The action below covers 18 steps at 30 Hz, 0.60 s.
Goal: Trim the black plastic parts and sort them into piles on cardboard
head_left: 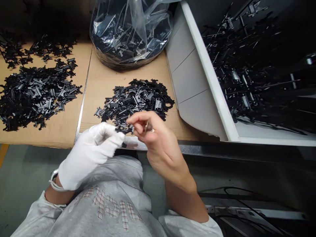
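Note:
My left hand [91, 153], in a white glove, pinches a small black plastic part [123, 130] between thumb and fingers. Close on its right, my bare right hand [160, 141] has its fingers curled around a small shiny piece [148, 126], whose kind I cannot make out. The right index fingertip is near the black part; whether it touches is unclear. Just beyond both hands lies a pile of similar black plastic parts [138, 98] on the cardboard-covered table [98, 79].
A larger pile of black parts [37, 92] lies at the left. Behind stands a clear plastic bag [130, 36] of parts in a round container. A grey-white bin wall [192, 72] borders the right side, with more black parts [237, 79] beyond it. A metal edge [197, 149] runs along the front.

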Each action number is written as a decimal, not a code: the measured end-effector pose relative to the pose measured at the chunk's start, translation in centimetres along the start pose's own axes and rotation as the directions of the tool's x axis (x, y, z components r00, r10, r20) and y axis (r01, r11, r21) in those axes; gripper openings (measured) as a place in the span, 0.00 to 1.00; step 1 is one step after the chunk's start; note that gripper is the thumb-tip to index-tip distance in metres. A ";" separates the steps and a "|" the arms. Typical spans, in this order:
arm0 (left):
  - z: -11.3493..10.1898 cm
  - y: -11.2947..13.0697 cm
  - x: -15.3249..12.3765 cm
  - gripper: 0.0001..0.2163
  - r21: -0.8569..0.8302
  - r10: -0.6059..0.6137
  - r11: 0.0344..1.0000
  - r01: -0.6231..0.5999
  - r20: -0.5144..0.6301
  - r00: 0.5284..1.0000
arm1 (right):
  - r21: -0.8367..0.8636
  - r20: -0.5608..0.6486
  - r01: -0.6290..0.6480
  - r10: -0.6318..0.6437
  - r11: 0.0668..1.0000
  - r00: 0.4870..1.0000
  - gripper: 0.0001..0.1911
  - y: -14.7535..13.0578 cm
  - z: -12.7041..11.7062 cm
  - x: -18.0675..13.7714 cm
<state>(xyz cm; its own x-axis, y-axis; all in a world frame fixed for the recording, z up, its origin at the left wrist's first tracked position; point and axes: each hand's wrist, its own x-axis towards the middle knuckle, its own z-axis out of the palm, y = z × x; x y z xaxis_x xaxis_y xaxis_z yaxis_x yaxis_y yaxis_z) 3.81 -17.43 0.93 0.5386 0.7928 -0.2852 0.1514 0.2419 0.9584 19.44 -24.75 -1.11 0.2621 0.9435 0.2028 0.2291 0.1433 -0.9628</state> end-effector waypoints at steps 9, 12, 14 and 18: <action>-1.3 -1.0 -0.3 0.13 -0.182 -0.122 0.974 0.134 0.075 0.990 | -0.210 0.041 0.355 -0.355 0.911 0.934 0.17 1.3 -0.2 -0.9; -1.4 -1.1 -0.5 0.12 -0.179 -0.108 0.977 0.118 0.069 0.992 | -0.206 0.047 0.406 -0.405 0.891 0.913 0.17 1.3 -0.1 -0.7; -1.4 -1.1 -0.5 0.12 -0.148 -0.111 0.982 0.120 0.066 0.992 | -0.218 0.059 0.424 -0.422 0.879 0.905 0.16 1.3 -0.1 -0.7; -1.5 -1.1 -0.6 0.11 -0.120 -0.086 0.988 0.094 0.073 0.994 | -0.238 0.062 0.454 -0.453 0.858 0.889 0.13 1.4 -0.1 -0.7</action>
<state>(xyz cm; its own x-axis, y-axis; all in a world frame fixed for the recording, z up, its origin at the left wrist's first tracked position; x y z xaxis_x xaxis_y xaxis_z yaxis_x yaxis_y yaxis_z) 2.07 -17.36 0.06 0.5828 0.7262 -0.3646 0.1004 0.3809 0.9191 19.65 -25.24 -2.59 0.0710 0.7925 0.6057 0.5390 0.4805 -0.6918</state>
